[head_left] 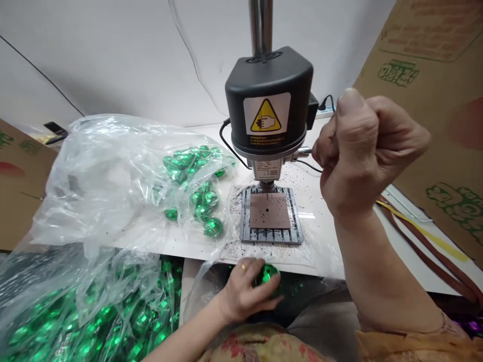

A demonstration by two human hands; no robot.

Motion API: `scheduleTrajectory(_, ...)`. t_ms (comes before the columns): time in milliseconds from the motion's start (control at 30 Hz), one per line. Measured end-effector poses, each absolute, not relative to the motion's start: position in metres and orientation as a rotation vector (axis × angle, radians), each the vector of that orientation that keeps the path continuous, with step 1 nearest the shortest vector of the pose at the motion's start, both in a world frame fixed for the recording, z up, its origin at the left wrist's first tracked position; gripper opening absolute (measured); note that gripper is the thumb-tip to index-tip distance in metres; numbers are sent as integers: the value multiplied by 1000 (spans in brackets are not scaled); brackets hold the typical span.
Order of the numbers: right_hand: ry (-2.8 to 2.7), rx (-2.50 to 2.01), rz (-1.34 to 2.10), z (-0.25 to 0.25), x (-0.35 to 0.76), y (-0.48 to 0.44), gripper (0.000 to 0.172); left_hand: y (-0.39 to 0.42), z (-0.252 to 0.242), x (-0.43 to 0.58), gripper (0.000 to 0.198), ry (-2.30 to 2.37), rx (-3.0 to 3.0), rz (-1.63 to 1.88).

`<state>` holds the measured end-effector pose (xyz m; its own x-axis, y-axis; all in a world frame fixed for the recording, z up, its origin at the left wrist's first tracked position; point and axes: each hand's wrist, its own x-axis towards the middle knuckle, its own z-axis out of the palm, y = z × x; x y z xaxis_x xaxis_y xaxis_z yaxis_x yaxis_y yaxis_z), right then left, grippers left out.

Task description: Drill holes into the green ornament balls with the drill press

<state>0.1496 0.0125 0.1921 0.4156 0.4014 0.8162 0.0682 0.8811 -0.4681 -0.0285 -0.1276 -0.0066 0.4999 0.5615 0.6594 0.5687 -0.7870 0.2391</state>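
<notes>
My left hand (247,291) is closed around a shiny green faceted ball (269,274), just below the table's front edge and above my lap. My right hand (358,146) is wrapped in a fist around the feed handle (304,151) of a small black drill press (269,95); most of the handle is hidden in the fist. Under the drill head lies a brown square board (260,213) with a small hole in it, resting on the slotted metal base (247,235). Dark shavings are scattered over the base and around it.
A clear plastic bag (101,171) with several green balls (206,198) covers the table's left side. Another bag of green balls (143,319) sits lower left. Cardboard boxes (426,125) stand right and far left. Brown and yellow straps (426,241) lie at the right.
</notes>
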Motion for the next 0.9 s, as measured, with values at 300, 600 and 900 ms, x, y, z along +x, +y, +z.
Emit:
scheduleTrajectory(300,-1099,-391,190,188,152,23,46,-93,9,-55,36,-1139,-2849,-1082)
scheduleTrajectory(600,-1068,-450,194,190,148,17,45,106,46,-84,27,-2318,-2302,-800)
scheduleTrajectory(900,-1068,-387,172,187,149,21,49,145,41,-115,36,-2381,-2327,-1025)
